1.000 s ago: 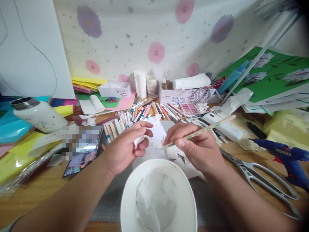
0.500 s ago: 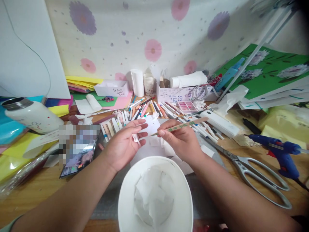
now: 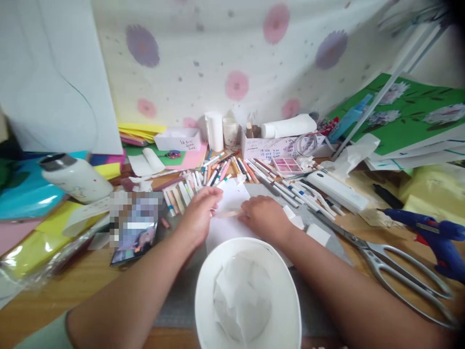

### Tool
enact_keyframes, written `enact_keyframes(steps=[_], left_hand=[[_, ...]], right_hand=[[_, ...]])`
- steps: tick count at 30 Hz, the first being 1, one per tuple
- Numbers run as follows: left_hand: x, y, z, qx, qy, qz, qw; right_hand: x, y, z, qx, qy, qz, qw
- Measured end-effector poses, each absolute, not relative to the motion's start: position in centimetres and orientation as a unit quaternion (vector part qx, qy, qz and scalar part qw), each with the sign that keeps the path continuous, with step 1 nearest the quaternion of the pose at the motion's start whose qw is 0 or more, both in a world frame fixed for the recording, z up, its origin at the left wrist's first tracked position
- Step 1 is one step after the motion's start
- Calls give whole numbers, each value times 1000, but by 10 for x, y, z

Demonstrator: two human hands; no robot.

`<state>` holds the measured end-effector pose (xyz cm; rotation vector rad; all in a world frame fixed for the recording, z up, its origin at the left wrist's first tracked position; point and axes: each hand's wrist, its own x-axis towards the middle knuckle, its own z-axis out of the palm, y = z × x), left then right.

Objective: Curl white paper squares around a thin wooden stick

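Note:
My right hand point(image 3: 263, 213) is closed round a flat tan stick point(image 3: 231, 214), whose end sticks out leftward; most of it is hidden under the fingers. Just across from it, my left hand point(image 3: 201, 213) is closed with thumb and fingers together on a small scrap of white paper, mostly out of sight. Beneath both hands lies white paper point(image 3: 232, 194) on a grey mat point(image 3: 178, 295). Nearest to me stands a white container with a wide oval rim point(image 3: 207, 291), and torn white paper pieces point(image 3: 241, 286) line its inside.
Several markers point(image 3: 221, 169) lie heaped behind the hands. Large scissors point(image 3: 378, 261) and a blue glue gun point(image 3: 423, 230) are at the right. To the left are a phone point(image 3: 138, 232) and a white bottle point(image 3: 78, 179). White paper squares point(image 3: 317, 235) lie beside my right forearm.
My right hand has turned palm-down, and the stick now points left instead of slanting up rightward. My left hand's spread fingers have drawn together. The view has shifted slightly.

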<state>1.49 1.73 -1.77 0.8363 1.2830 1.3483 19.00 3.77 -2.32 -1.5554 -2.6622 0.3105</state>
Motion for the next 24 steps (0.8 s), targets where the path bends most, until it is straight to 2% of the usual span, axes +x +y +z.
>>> enact_keyframes(steps=[6, 11, 18, 21, 24], left_hand=[[18, 15, -29, 426, 561, 503, 501], [18, 15, -29, 466, 554, 463, 511], [13, 8, -13, 555, 505, 469, 465], [10, 5, -4, 578, 490, 495, 424], [10, 5, -2, 613, 483, 465, 419]], right_hand=[[188, 37, -23, -501, -861, 91, -12], [193, 35, -19, -522, -844, 120, 14], [207, 37, -8, -567, -780, 217, 150], [210, 36, -9, -552, -753, 281, 223], [209, 35, -14, -518, -722, 342, 305]])
